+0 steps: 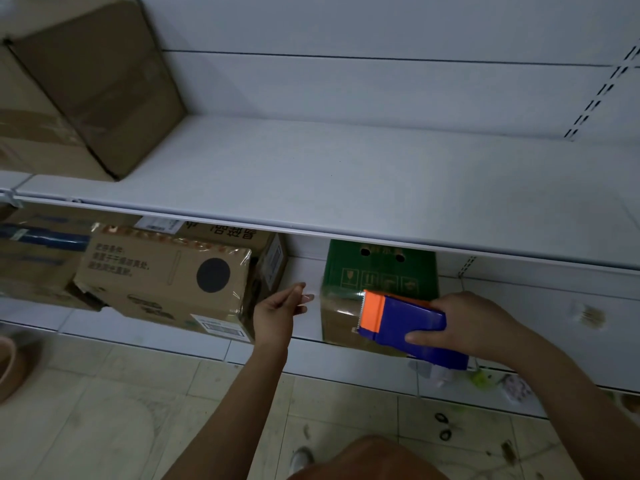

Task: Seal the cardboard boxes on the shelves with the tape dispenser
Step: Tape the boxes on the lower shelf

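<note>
The right hand has its grip clenched round the blue-and-orange tape dispenser, its toothed edge at the green-and-brown box on the lower shelf; the left hand hovers released, just left of it; clear tape glints across the box front, so sealing seems underway; the printed box further left already looks taped, though dented.
</note>
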The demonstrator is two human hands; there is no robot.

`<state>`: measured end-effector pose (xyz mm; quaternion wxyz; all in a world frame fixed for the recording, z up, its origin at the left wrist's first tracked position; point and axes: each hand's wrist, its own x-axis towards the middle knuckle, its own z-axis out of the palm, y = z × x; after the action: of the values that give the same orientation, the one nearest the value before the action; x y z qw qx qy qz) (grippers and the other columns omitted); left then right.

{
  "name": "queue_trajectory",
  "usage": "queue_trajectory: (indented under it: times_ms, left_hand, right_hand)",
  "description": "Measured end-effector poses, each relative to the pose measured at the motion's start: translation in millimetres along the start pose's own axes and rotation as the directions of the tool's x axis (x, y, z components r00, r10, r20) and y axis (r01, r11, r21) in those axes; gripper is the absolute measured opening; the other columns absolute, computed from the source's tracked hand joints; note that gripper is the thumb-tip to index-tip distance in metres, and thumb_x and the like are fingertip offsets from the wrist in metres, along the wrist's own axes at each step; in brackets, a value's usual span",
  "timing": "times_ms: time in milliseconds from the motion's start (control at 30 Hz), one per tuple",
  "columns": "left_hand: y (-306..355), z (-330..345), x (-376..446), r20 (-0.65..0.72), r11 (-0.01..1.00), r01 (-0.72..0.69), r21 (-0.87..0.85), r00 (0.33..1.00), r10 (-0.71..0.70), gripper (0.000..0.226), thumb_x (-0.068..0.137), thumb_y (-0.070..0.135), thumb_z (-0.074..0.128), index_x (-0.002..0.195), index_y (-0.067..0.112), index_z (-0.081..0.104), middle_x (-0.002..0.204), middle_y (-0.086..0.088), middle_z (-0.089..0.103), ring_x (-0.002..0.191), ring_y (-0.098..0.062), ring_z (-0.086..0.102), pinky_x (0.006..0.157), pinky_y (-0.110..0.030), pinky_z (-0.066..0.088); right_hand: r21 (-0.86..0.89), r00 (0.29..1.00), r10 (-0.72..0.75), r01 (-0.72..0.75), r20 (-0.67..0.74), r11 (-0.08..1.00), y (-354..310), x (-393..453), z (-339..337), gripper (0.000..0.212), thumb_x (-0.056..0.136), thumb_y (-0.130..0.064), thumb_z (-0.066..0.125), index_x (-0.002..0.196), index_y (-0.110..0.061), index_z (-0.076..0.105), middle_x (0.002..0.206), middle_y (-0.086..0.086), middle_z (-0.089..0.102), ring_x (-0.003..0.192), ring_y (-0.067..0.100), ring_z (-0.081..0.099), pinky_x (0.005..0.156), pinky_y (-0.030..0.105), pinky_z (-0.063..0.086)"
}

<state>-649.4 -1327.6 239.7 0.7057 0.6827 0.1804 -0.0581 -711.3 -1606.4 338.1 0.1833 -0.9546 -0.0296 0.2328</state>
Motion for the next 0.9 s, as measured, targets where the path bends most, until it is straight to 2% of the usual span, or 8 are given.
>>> queue_trajectory:
  times_ms: [100,200,333,467,600,733,800,900]
  left_hand:
    - [-2.4,0.4,4.5,-0.006,0.999,0.032,-0.028,0.999,-0.032,0.009,0.094,0.019,0.067,0.101,0.021,0.073,0.090,0.007,0.075,0.079,-0.004,0.071,0.070,-0.026,0.048]
    - [-5.6,0.8,11.3,-0.012,0.996,0.066,-0.059,0.998,-0.067,0.014,0.093,0.018,0.068,0.105,0.016,0.074,0.101,-0.001,0.073,0.092,-0.012,0.067,0.070,-0.025,0.050]
    - [-7.3,8.2,19.7,-0.030,0.989,0.105,-0.109,0.994,-0.109,0.012,0.093,0.013,0.068,0.103,0.017,0.074,0.102,0.003,0.070,0.095,-0.012,0.064,0.076,-0.025,0.054]
    - [-12.6,15.4,27.7,-0.029,0.987,0.124,-0.099,0.991,-0.127,0.020,0.093,0.010,0.068,0.112,0.008,0.073,0.096,0.009,0.069,0.095,-0.011,0.064,0.074,-0.023,0.053]
    - [-22.4,17.4,32.5,-0.030,0.983,0.157,-0.091,0.987,-0.160,0.024,0.091,0.013,0.070,0.114,0.006,0.073,0.107,0.001,0.070,0.102,-0.015,0.062,0.069,-0.021,0.049]
    - [-26.8,17.7,33.9,-0.021,0.982,0.181,-0.061,0.983,-0.183,0.030,0.092,0.014,0.070,0.120,0.005,0.071,0.108,0.002,0.068,0.091,-0.006,0.060,0.068,-0.019,0.046]
    - [-31.3,17.7,37.0,-0.018,0.980,0.196,-0.036,0.980,-0.196,0.029,0.092,0.014,0.069,0.120,0.005,0.071,0.106,0.002,0.068,0.086,-0.001,0.058,0.067,-0.019,0.046]
    - [-34.7,23.1,35.8,-0.017,0.979,0.201,0.022,0.980,-0.201,0.026,0.093,0.013,0.068,0.117,0.005,0.072,0.100,0.002,0.071,0.089,-0.009,0.062,0.081,-0.028,0.054]
  right_hand:
    - [0.005,1.000,-0.010,0.010,-0.001,1.000,-0.3,4.4,-1.8,0.031,0.075,-0.073,0.062,0.085,-0.049,0.045,0.081,-0.025,0.055,0.075,-0.004,0.058,0.059,0.014,0.043]
    - [0.004,1.000,-0.014,0.014,0.002,1.000,0.2,9.5,-4.2,0.033,0.074,-0.074,0.062,0.087,-0.047,0.048,0.084,-0.022,0.059,0.077,-0.002,0.060,0.060,0.018,0.045]
    - [-0.031,1.000,-0.013,0.012,-0.026,0.999,3.5,19.6,-5.9,0.043,0.075,-0.074,0.062,0.104,-0.044,0.056,0.098,-0.013,0.065,0.083,0.005,0.061,0.063,0.020,0.045]
    - [-0.081,0.999,-0.007,0.004,-0.038,0.997,8.3,31.0,-6.6,0.064,0.074,-0.077,0.060,0.124,-0.037,0.057,0.111,-0.008,0.067,0.089,0.010,0.061,0.074,0.025,0.053]
    - [-0.019,1.000,0.030,-0.029,0.006,0.999,13.3,41.2,-3.2,0.077,0.062,-0.085,0.056,0.120,-0.034,0.060,0.107,-0.007,0.068,0.088,0.011,0.064,0.082,0.034,0.056]
    - [0.026,0.998,0.053,-0.054,0.039,0.998,17.4,48.7,0.1,0.063,0.069,-0.077,0.063,0.114,-0.033,0.062,0.106,-0.005,0.069,0.089,0.013,0.065,0.083,0.037,0.056]
    - [0.030,0.997,0.062,-0.064,0.052,0.998,16.6,52.3,-0.5,0.066,0.066,-0.080,0.062,0.112,-0.033,0.063,0.105,-0.005,0.069,0.088,0.012,0.065,0.083,0.037,0.056]
    - [0.019,0.996,0.055,-0.057,0.073,0.998,14.8,56.4,0.5,0.069,0.065,-0.082,0.061,0.112,-0.033,0.063,0.104,-0.006,0.069,0.088,0.012,0.064,0.083,0.036,0.057]
